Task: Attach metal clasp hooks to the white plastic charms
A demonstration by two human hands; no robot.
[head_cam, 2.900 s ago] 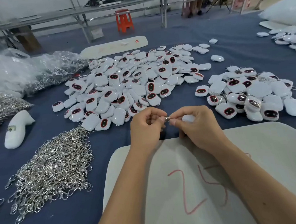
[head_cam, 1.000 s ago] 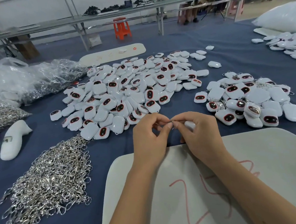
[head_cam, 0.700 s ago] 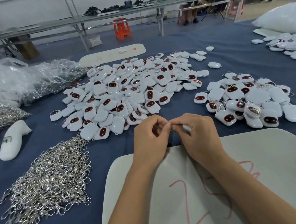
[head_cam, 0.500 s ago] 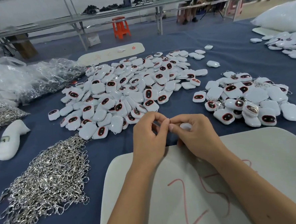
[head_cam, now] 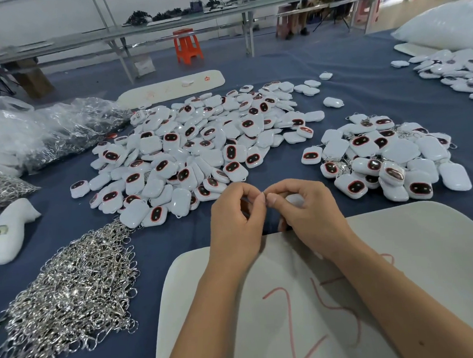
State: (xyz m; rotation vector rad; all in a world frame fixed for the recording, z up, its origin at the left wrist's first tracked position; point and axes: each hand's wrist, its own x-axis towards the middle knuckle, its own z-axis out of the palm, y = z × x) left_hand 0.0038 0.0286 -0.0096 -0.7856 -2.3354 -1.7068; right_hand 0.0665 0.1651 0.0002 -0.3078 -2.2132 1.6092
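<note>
My left hand (head_cam: pixel 236 220) and my right hand (head_cam: pixel 306 212) meet fingertip to fingertip above the blue cloth. The right hand cups a white plastic charm (head_cam: pixel 294 200), mostly hidden by its fingers. The left thumb and forefinger pinch a small metal clasp hook, almost wholly covered. A big pile of white charms with dark red-rimmed ovals (head_cam: pixel 200 147) lies just beyond the hands. A smaller pile of charms with metal hooks on them (head_cam: pixel 383 156) lies to the right. A heap of silver clasp hooks (head_cam: pixel 68 297) is at the near left.
A white board marked "25" in red (head_cam: pixel 401 265) lies under my forearms. A white foam piece (head_cam: pixel 8 228) sits at the left, clear plastic bags of hooks (head_cam: pixel 38 132) behind it. More charms (head_cam: pixel 456 74) lie far right; an orange stool (head_cam: pixel 187 46) stands beyond the table.
The hands have stayed together in the same spot, with only small shifts of the fingers; the hook showed between the fingertips earlier and is now covered.
</note>
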